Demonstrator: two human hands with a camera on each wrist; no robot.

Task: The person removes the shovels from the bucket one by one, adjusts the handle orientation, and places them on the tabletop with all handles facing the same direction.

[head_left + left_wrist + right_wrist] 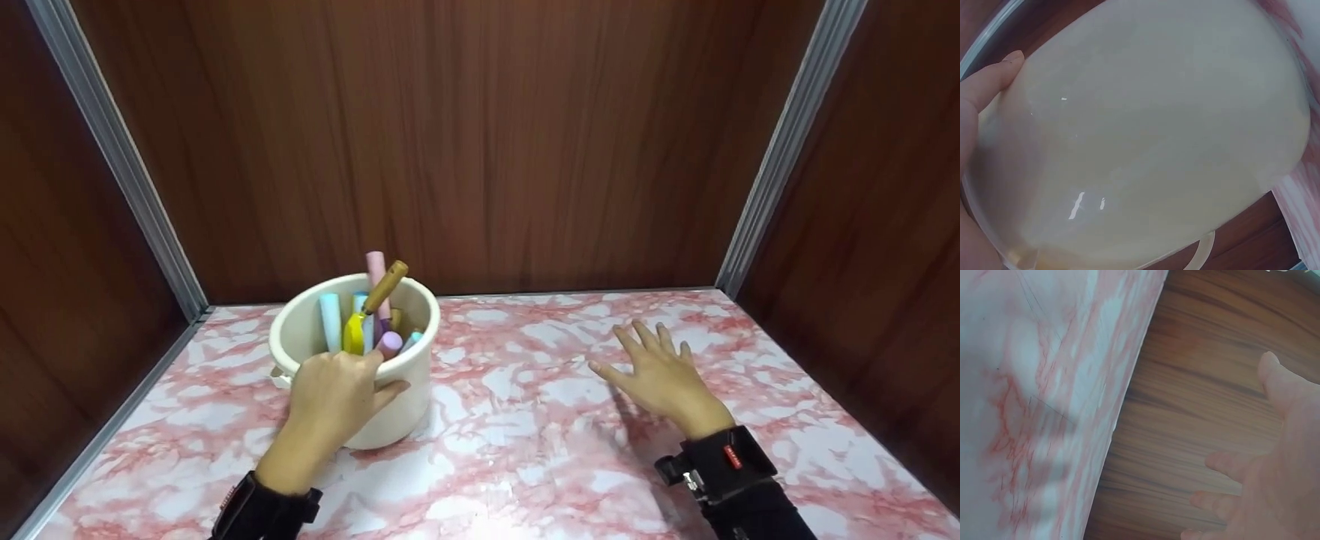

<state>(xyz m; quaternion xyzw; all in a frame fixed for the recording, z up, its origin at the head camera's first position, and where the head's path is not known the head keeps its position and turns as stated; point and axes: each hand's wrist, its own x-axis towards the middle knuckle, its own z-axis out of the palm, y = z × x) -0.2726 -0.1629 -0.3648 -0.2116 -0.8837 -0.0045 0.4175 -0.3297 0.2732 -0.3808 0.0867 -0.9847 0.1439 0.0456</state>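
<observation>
A cream plastic bucket [401,401] is at the left of the table, with several pastel sticks inside. Its contents include a light-blue stick [330,319], a tall pink stick [376,268], a purple stick [389,343] and a yellow tool with a wooden handle [386,286]. My left hand [330,394] grips the bucket's near rim, fingers over the edge and thumb outside. The left wrist view is filled by the bucket's wall [1157,129], the thumb [996,81] lying against it. Apart from the bucket, my right hand [660,375] hovers over the table with fingers spread, holding nothing.
A pink-and-white marbled table [517,420] lies below. Brown wood-grain panels [487,150] stand behind and on both sides, joined by grey metal corner posts [795,142]. Part of the bucket's curved handle [1203,252] shows in the left wrist view.
</observation>
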